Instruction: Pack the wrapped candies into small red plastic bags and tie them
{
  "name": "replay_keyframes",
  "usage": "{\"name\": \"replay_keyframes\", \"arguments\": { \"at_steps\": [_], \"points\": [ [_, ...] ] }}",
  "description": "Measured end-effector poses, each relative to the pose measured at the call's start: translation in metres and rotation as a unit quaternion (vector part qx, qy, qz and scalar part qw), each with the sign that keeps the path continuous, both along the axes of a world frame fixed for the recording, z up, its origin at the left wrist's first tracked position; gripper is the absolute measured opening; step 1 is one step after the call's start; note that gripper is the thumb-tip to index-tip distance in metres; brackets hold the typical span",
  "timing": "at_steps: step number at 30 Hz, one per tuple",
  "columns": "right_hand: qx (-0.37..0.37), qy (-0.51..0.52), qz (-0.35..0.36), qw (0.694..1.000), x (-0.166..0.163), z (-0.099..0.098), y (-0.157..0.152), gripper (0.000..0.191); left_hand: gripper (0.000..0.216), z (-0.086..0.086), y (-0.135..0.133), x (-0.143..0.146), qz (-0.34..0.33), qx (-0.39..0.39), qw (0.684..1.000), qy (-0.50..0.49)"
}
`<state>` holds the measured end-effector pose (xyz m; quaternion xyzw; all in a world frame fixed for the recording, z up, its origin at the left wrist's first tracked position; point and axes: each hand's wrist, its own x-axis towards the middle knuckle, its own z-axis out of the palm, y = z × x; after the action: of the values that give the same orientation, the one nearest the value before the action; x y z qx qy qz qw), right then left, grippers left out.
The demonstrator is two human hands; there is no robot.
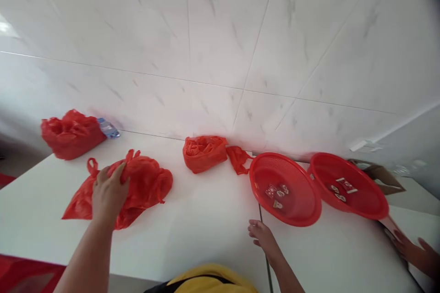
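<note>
My left hand (109,192) lies on a crumpled red plastic bag (144,185) on the white table (202,224), its fingers curled over the bag's folds. My right hand (261,234) rests near the table's front edge, fingers loosely curled and empty, just in front of a red plastic basket (292,206) that holds a few small packets (277,192).
A second red basket (364,203) with small packets stands to the right. Two more red bags sit at the back: one (70,133) far left beside a plastic bottle (109,128), one (205,152) in the middle. Another person's hand (412,248) shows at the right edge.
</note>
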<state>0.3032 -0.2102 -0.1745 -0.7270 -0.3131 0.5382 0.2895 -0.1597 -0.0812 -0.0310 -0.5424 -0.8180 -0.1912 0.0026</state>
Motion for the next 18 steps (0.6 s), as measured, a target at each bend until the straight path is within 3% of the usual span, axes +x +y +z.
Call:
{"name": "replay_keyframes", "arguments": {
  "at_steps": [3, 5, 9, 11, 14, 18],
  "points": [
    [0.013, -0.068, 0.095, 0.993, -0.009, -0.003, 0.017, 0.044, 0.071, -0.04, 0.013, -0.012, 0.001, -0.137, 0.99, -0.028],
    [0.032, -0.127, 0.149, 0.98, -0.016, -0.006, 0.036, 0.042, 0.078, -0.061, 0.018, -0.017, -0.004, -0.175, 0.983, -0.049],
    [0.079, -0.213, 0.176, 0.958, -0.026, -0.005, 0.093, 0.053, 0.08, -0.073, 0.018, -0.017, -0.008, -0.19, 0.98, -0.059],
    [0.093, -0.26, 0.185, 0.943, -0.029, -0.002, 0.125, 0.063, 0.081, -0.068, 0.013, -0.01, 0.012, -0.148, 0.988, -0.046],
    [0.094, -0.32, 0.189, 0.924, -0.031, 0.001, 0.17, 0.072, 0.081, -0.062, 0.0, 0.01, 0.037, -0.004, 0.999, -0.018],
    [0.044, -0.377, 0.177, 0.908, -0.025, -0.006, 0.206, 0.081, 0.068, -0.075, -0.022, 0.04, -0.039, 0.142, 0.989, 0.01]
  ]
}}
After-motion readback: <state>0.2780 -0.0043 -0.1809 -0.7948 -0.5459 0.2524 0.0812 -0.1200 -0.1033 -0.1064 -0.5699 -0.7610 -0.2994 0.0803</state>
